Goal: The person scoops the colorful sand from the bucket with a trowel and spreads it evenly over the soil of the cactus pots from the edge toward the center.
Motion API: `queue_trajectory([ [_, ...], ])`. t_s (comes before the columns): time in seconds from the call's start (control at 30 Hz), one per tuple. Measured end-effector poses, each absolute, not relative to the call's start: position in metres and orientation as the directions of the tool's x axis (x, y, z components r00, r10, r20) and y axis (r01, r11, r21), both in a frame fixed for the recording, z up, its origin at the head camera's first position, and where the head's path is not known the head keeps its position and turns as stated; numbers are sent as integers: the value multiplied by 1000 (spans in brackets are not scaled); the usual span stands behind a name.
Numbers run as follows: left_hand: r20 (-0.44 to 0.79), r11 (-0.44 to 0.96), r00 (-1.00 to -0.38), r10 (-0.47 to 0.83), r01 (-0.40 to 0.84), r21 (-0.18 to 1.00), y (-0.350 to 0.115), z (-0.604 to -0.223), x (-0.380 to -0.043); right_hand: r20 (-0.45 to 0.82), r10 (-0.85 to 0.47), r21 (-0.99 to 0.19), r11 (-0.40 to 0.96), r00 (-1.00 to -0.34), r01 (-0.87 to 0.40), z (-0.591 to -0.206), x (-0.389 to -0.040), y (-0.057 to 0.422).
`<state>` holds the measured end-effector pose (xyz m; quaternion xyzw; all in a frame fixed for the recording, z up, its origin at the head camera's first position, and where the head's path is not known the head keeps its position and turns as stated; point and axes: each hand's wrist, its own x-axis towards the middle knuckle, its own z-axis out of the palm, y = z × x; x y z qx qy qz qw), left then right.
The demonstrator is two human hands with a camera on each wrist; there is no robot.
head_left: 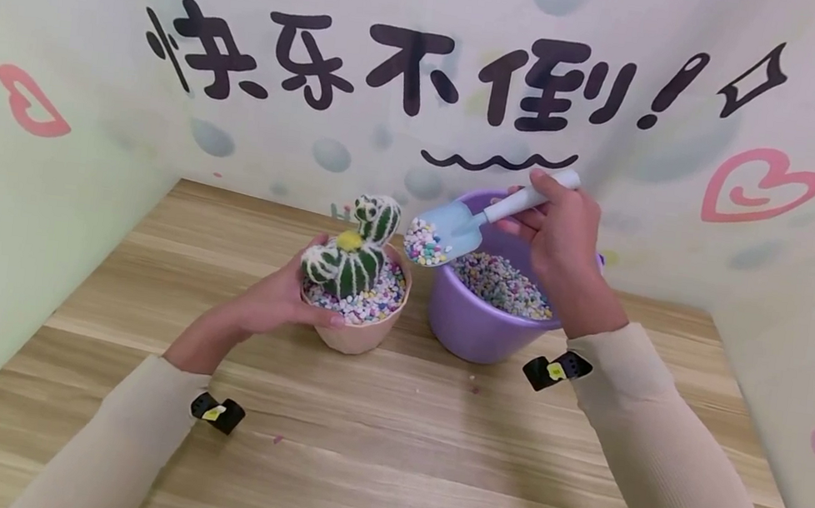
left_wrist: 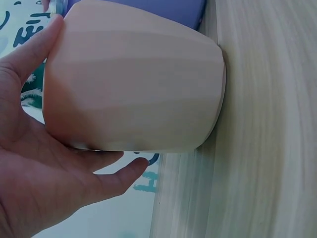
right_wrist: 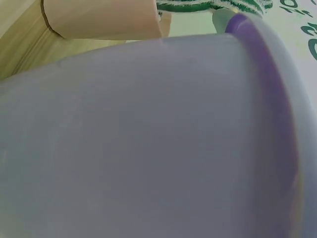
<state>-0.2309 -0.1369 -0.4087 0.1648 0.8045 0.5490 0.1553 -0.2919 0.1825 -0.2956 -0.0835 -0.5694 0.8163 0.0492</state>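
Note:
My left hand (head_left: pixel 270 297) grips a pale pink flower pot (head_left: pixel 362 338) by its side, thumb at the near rim and fingers behind. In the pot stands a green knitted-looking cactus (head_left: pixel 355 269) with white lines and a yellow flower, amid small coloured pebbles (head_left: pixel 374 305). My right hand (head_left: pixel 565 226) holds a small light-blue trowel (head_left: pixel 465 227) by its white handle. Pebbles lie in the trowel's blade, which is tilted towards the pot and hangs between pot and bucket. The purple bucket (head_left: pixel 477 333) holds more pebbles. In the right wrist view the bucket wall hides my right hand.
The wooden table (head_left: pixel 383 469) carries a few stray pebbles near the bucket. A printed cloth (head_left: pixel 406 2) with dark characters stands close behind pot and bucket, and side panels flank the table.

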Motion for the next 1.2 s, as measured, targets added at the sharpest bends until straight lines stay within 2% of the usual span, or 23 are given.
queue_trajectory([
  [0.53,-77,284,-869,489,76,956,-141,-407,-239,-64,181,-951,-308,-981,5,-286,-286,176],
  [0.9,-101,216,-816,569,30,976,-150,-408,-247,-71,229,-956,-294,-971,0,-284,-288,173],
  [1.2,-120,230,-783,610,29,973,-154,-406,-252,-34,219,-955,-294,-975,-32,-283,-289,171],
])
